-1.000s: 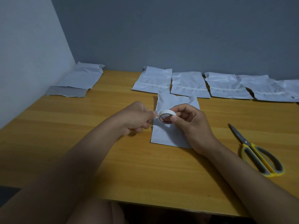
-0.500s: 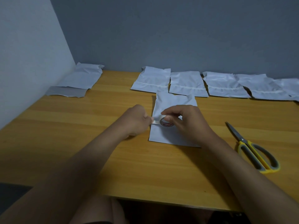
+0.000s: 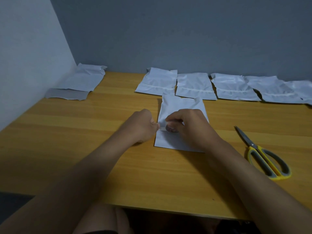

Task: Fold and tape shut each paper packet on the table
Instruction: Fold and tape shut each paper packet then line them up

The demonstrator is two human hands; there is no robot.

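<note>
A white paper packet [image 3: 179, 105] lies flat in the middle of the wooden table [image 3: 84, 132]. Over it my right hand [image 3: 189, 125] grips a small roll of white tape [image 3: 171, 129], held low against the paper. My left hand [image 3: 141, 125] pinches the free end of the tape at the packet's left edge. A short strip runs between the two hands. Most of the roll is hidden by my right fingers.
Several white packets [image 3: 194, 86] with a taped band lie in a row along the back wall. Another packet [image 3: 81, 81] lies at the back left by the side wall. Yellow-handled scissors [image 3: 265, 157] rest on the table at the right.
Both hands have gone down with the tape roll from above the packet onto its surface. The roll is now more covered by my right fingers.
</note>
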